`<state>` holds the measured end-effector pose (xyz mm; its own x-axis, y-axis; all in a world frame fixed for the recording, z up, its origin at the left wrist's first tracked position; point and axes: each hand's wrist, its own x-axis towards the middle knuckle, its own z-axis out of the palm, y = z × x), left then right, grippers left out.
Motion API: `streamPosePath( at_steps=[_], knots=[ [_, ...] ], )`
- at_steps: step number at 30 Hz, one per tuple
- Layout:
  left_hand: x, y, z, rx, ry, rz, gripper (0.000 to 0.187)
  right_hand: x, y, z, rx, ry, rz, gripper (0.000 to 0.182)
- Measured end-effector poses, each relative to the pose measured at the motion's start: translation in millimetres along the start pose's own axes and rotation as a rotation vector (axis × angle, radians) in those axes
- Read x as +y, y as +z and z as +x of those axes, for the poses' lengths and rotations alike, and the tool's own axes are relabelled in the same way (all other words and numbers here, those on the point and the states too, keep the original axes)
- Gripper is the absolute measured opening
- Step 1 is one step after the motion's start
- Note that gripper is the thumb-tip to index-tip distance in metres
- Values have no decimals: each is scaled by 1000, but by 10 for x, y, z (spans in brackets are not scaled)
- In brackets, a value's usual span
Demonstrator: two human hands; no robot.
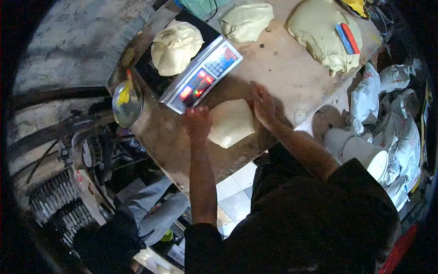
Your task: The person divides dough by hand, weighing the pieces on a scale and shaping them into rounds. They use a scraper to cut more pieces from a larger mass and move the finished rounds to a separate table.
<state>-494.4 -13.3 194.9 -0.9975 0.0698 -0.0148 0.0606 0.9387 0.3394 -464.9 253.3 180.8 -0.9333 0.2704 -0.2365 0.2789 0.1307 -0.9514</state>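
Note:
A smooth, pale slab of dough (232, 124) lies on the wooden table between my two hands. My left hand (197, 122) is at its left edge, just below the scale's front; the fingers look curled but are dark and blurred. On the right side of the slab, my right hand (263, 107) rests with fingers stretched forward and nothing in them. Beyond my hands stands a digital scale (183, 101) with a lit red display. A rounded lump of dough (175, 48) sits on its black platform.
Another dough piece (246, 22) lies at the back, and a large dough mass (315, 29) at back right carries a red-and-blue scraper (348, 39). A metal bowl (127, 112) with something yellow stands at the left edge. White buckets (360, 153) and plastic bags (365, 93) are right. Another person's grey-clad legs (153, 208) show lower left.

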Motion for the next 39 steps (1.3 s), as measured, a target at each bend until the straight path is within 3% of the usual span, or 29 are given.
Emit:
streamPosePath(
  at_steps=[2,4,5,6,8,10,11,12,14,15,17,18,19,20,21,22,24,25,26,28,29,30,32,33,34,35,36,38,39],
  knots=[
    [210,-45,233,-54,95,-208,62,94,-151,-513,-111,-98,52,74],
    [497,356,143,-297,210,-649,50,82,-241,-1034,-361,-308,185,92],
    [1078,-148,40,-133,357,-227,74,-57,-183,-991,-367,-305,187,92],
    [1235,-408,118,-129,353,-225,74,-296,-79,-868,-487,-122,375,90],
    [1332,-674,154,-611,54,-422,81,-359,-25,-661,-623,70,558,88],
    [988,-401,-289,-552,15,-493,79,20,90,-460,-729,651,966,85],
    [897,-280,-618,-498,8,-558,77,1494,575,-361,-811,176,803,91],
    [738,-202,-1074,-448,9,-619,75,1114,-13,-695,-833,170,806,91],
    [551,41,-1822,-352,27,-748,71,-310,-328,-1212,-1201,249,209,75],
    [330,328,-2130,-336,29,-748,71,-270,-363,-1385,-1206,134,193,76],
    [-18,828,-2621,-645,-75,-625,72,-298,-349,-1528,-1271,-6,216,68],
    [505,235,-2450,-632,-79,-634,72,-460,-147,-1375,-1285,-494,181,63],
    [891,-530,-2124,-237,-40,-644,63,-614,-5,-1291,-1257,-975,147,59],
    [1143,-1002,-1904,-227,-73,-773,51,-657,-226,-1369,-1028,-187,67,50],
    [1308,-1358,-1753,-211,-102,-905,42,-1404,-279,-1299,-1211,6,-5,44],
    [1420,-1593,-1736,-177,-74,-924,46,-1732,-327,-1399,-1219,9,-22,44],
    [1217,-1300,-1735,26,318,-893,47,-2069,-359,-1513,-913,-742,-144,30],
    [1247,-1418,-1749,61,390,-809,48,-1703,-339,-1448,-938,-454,-471,38],
    [1278,-1525,-1758,88,462,-725,49,-1379,-322,-1399,-839,-859,-264,49],
    [1115,-731,-1978,-225,142,-582,55,-851,-399,-1512,-895,-479,-304,56],
    [1034,-248,-2129,-436,197,-442,57,-685,-300,-1710,-806,41,573,58],
    [932,101,-2181,-630,256,-289,59,-543,-502,-1489,-1149,-388,-65,53],
    [833,-131,-2251,-583,228,-546,62,-525,-351,-1077,-1019,-309,-191,49],
    [710,71,-2215,-11,152,-422,60,-520,-278,-863,-906,-228,-323,45],
    [456,-64,-1667,-144,-397,-1058,48,-507,-202,-515,-796,-143,-451,41],
    [309,-63,-1327,26,-236,-405,44,-488,-160,-310,-686,-65,-586,37],
    [63,73,-930,46,-187,-352,46,-373,-54,-123,-691,-51,-586,37],
    [-132,126,-424,63,-129,-300,48,-100,202,210,-97,-187,-306,37],
    [-53,-83,-158,25,46,-325,50,-343,58,148,-146,-50,-311,43]
  ],
)
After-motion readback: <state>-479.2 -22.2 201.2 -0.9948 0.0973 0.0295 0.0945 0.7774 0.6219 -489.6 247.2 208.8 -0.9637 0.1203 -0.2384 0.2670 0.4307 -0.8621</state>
